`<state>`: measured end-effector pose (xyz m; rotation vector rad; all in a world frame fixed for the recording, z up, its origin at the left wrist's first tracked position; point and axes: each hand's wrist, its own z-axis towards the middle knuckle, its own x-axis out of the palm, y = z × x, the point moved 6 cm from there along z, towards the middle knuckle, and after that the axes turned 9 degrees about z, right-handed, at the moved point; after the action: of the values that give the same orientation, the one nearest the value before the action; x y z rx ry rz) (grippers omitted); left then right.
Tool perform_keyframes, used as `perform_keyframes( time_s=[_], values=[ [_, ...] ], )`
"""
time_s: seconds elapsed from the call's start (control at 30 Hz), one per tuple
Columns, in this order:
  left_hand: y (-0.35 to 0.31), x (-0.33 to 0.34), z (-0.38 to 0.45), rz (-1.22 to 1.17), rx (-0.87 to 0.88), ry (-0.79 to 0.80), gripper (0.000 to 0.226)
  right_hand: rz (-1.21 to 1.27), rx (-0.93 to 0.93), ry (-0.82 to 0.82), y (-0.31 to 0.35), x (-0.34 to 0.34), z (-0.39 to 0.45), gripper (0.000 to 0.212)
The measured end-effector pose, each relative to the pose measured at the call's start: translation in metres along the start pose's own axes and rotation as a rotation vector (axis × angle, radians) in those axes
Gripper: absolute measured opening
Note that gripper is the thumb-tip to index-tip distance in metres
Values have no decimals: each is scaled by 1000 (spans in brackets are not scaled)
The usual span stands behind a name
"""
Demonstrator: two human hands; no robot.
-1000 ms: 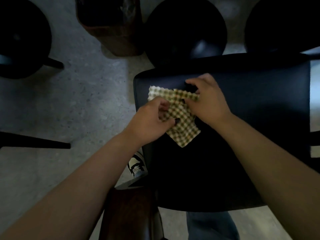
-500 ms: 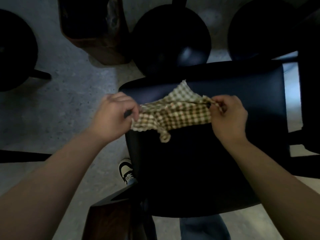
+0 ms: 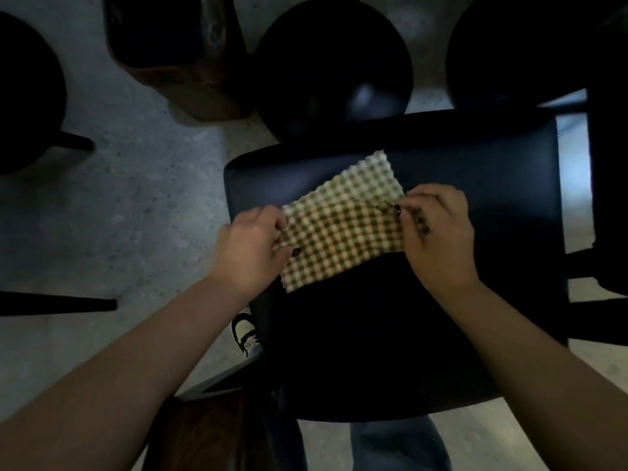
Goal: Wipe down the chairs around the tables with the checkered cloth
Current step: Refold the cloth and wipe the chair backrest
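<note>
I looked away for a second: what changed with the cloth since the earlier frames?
The checkered cloth, bunched between close hands before, is now spread flat over the chair seat. The left hand and right hand moved apart. Both keep their grip on its ends.

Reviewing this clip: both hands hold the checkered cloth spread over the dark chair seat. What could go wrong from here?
1. The left hand and right hand only pinch the checkered cloth by its ends; it may bunch up when pressed down, so less of it wipes.
2. The cloth covers a small part of the chair seat; the near, shadowed part could be skipped.
</note>
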<state>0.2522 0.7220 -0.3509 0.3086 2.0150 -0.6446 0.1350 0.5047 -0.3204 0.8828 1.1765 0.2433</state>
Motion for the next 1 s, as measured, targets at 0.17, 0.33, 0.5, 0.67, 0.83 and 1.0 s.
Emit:
perform_keyframes(
  time_s=[0.17, 0.33, 0.5, 0.67, 0.83, 1.0],
  values=[
    [9, -4, -1, -53, -1, 2, 29, 66, 191, 235, -20, 10, 5, 33],
    [15, 3, -11, -194, -31, 24, 25, 55, 186, 135, -25, 4, 6, 13],
    [17, 5, -22, -374, 18, 47, 35, 93, 110, 1, -11, -8, 4, 17],
    [30, 9, -32, -698, -135, -15, 44, 274, 320, -55, -15, -9, 18, 13],
    [36, 15, -23, -958, -285, -102, 42, 210, 308, 54, -14, 21, 43, 14],
    [42, 14, -15, -668, -393, -132, 47, 71, 330, 74, -18, 38, 54, 23]
  ],
)
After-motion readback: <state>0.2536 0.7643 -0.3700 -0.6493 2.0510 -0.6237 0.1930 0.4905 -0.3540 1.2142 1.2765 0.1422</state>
